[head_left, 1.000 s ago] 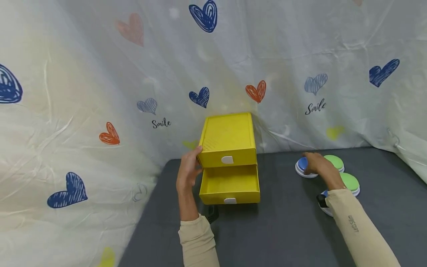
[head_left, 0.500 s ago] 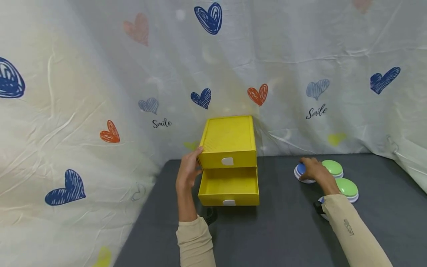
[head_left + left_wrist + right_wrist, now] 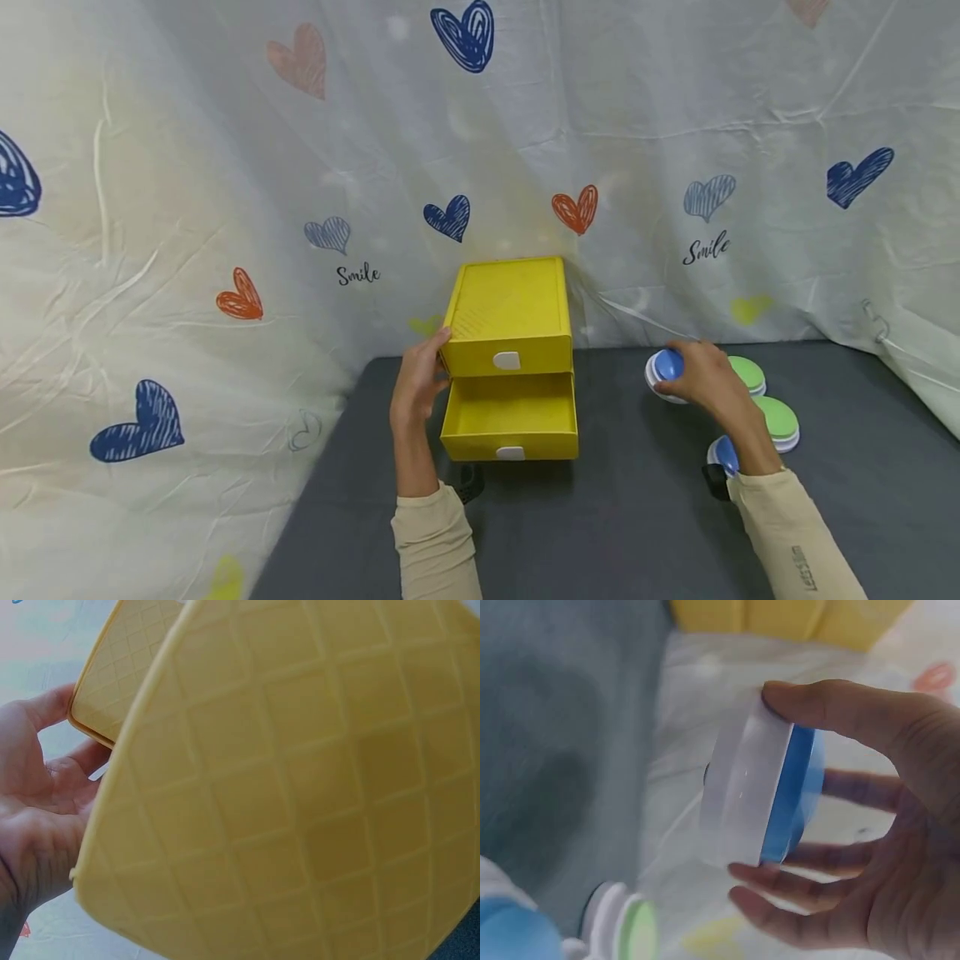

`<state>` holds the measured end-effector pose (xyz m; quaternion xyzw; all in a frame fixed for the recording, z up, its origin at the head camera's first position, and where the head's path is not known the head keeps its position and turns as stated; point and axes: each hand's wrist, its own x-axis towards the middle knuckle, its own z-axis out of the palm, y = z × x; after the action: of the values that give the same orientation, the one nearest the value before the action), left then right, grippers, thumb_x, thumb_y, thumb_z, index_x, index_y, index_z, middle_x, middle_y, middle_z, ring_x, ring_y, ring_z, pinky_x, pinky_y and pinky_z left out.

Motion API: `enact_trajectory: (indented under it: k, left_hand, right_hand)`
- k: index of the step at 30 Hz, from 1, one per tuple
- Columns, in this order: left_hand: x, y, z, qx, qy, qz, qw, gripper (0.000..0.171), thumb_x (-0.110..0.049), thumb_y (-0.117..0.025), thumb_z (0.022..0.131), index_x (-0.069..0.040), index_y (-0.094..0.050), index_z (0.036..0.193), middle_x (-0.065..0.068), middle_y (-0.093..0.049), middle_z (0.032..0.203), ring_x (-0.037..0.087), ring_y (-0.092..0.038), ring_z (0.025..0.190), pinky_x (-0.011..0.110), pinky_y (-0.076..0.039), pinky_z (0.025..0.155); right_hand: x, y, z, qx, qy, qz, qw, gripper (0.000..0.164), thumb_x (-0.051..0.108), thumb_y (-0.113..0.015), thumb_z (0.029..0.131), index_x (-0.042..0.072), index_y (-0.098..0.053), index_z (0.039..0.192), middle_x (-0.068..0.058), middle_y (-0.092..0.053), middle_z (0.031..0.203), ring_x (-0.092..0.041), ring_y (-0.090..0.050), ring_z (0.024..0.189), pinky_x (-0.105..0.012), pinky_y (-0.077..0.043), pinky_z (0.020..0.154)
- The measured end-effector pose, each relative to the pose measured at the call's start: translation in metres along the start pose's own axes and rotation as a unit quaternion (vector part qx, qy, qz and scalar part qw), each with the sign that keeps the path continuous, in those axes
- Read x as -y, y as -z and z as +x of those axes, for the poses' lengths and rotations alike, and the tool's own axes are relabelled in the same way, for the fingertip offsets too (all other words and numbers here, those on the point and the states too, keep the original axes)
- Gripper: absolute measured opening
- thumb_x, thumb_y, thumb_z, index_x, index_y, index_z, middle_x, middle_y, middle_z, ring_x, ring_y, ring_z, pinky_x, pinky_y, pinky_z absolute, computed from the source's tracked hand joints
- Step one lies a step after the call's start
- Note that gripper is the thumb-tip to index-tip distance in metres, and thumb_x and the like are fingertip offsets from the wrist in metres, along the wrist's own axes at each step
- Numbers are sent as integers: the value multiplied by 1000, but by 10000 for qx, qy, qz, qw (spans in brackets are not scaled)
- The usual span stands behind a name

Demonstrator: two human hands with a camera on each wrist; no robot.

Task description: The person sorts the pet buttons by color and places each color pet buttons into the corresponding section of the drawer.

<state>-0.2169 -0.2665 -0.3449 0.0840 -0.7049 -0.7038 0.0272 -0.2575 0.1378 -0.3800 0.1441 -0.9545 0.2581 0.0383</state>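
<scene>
The fingers [image 3: 832, 701] of the right hand [image 3: 701, 379] curl around a round blue-topped button [image 3: 664, 367] with a white base. The thumb lies across the upper rim and the other fingertips press the lower rim, so the disc is pinched edge to edge and tipped on its side, lifted just off the dark bench [image 3: 637, 517]. It hangs to the right of a yellow two-drawer box [image 3: 508, 333], well apart from it.

The left hand [image 3: 417, 387] rests on the left wall of that box, with relaxed, nearly straight fingers [image 3: 52, 705] laid against the side. The thumb seems to touch the top corner, though the close wrist view makes this hard to confirm. The lower drawer [image 3: 512, 415] stands pulled out towards the person, its tray bare.

Two green-topped buttons [image 3: 748, 374] and another blue one [image 3: 723, 454] sit on the bench behind and beside the right wrist. A white cloth printed with hearts [image 3: 225, 208] hangs as backdrop.

To handle this well, the pinch should stay on the white rim rather than the domed top. The left hand should brace the box firmly so it cannot slide.
</scene>
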Motion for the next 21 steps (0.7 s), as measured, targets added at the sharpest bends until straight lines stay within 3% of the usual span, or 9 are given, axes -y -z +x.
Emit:
enact_trajectory:
  k: [3,11,16,21]
  left_hand:
    - [0,1,0,-29,32,-6,10000,61,-44,-53,109,-6,-47,156,18,-49,155,37,-52,142,64,-35,123]
    - [0,0,0,-31,-23,-7,10000,61,-43,-53,109,-7,-45,158,18,-46,159,40,-49,145,66,-33,123]
    - [0,-1,1,2,-84,-12,10000,62,-42,-54,109,-8,-43,159,16,-43,162,40,-48,147,66,-36,122]
    - [2,-1,1,-6,-73,-25,10000,62,-42,-53,110,-7,-43,159,17,-43,161,40,-49,145,66,-35,122]
  right_hand:
    - [20,6,-15,-176,36,166,9997,72,26,-88,81,-7,-59,138,-35,-63,127,-53,-60,113,-66,-51,92]
    - [78,25,-43,-122,-190,628,9978,70,38,-84,86,3,-56,140,-30,-64,135,-45,-65,113,-63,-56,97]
    - [108,27,-47,-123,161,812,9965,64,38,-84,86,6,-61,136,-23,-68,132,-40,-66,112,-60,-57,99]
    - [138,14,-42,138,666,1058,9921,61,39,-86,85,8,-66,134,-15,-72,128,-32,-68,109,-54,-59,98]
